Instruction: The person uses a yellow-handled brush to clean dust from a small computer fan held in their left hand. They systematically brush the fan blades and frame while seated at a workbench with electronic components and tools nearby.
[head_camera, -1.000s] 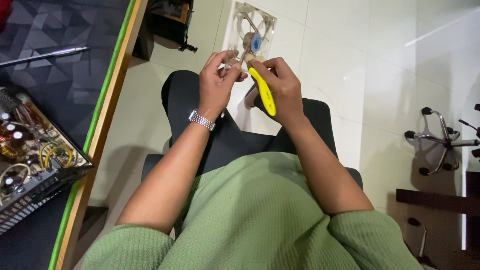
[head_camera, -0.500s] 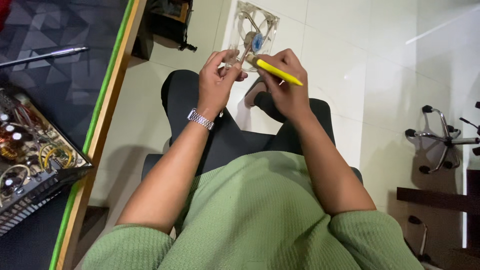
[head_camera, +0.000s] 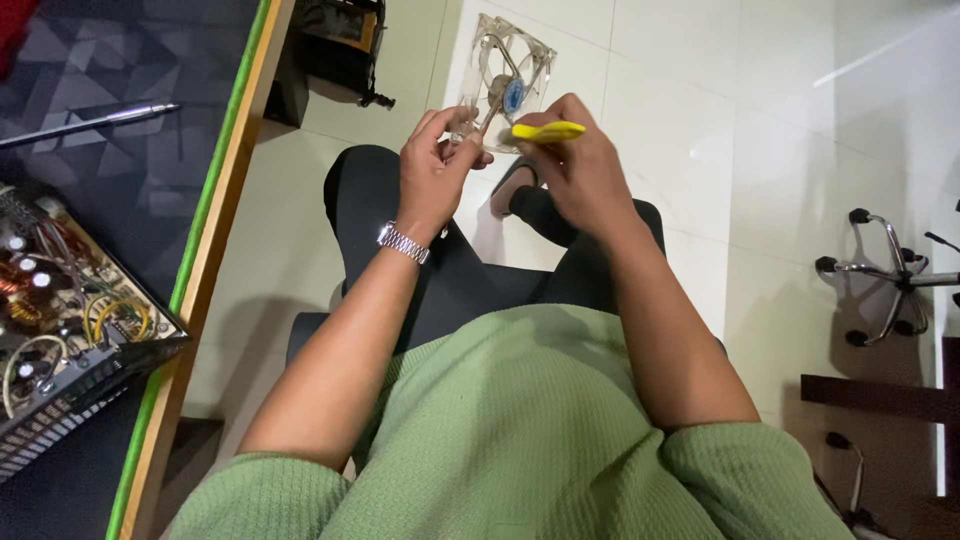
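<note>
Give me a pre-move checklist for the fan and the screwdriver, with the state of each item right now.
1. Left hand grips the clear fan at its lower edge: ok.
2. Right hand holds the yellow-handled screwdriver: ok.
3. Screwdriver tip seated on a screw: cannot tell, it is hidden behind the fingers.
4. Fan held steady above the lap, clear of the desk: ok.
5. Opened power supply on the desk out of the hands' way: ok.

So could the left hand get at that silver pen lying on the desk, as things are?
Probably not right away. The left hand is busy pinching the clear fan out over the lap, while the silver pen lies apart on the dark desk. Nothing blocks the way, but that grip would have to let go first.
</note>
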